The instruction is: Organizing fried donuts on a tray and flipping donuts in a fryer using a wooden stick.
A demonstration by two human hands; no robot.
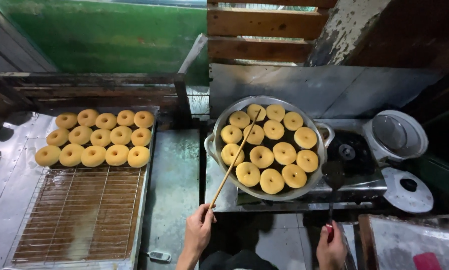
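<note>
A wide metal frying pan (pixel 215 131) of dark oil sits on a stove, with several pale golden doughnuts (pixel 285 153) floating in it. My left hand (pixel 200 230) grips a long wooden stick (pixel 233 160) that reaches up into the pan among the doughnuts. My right hand (pixel 331 246) holds the red-tipped handle of a dark skimmer (pixel 334 174), whose head rests by the pan's right rim. At the left, several fried doughnuts (pixel 100 138) lie in rows on the far end of a wire cooling rack (pixel 79 215).
A second stove burner (pixel 348 152) lies to the right of the pan. A white pot with a glass lid (pixel 395 134) and a round grey lid (pixel 408 189) stand at the far right. A small lighter (pixel 159 256) lies on the metal counter (pixel 173 185).
</note>
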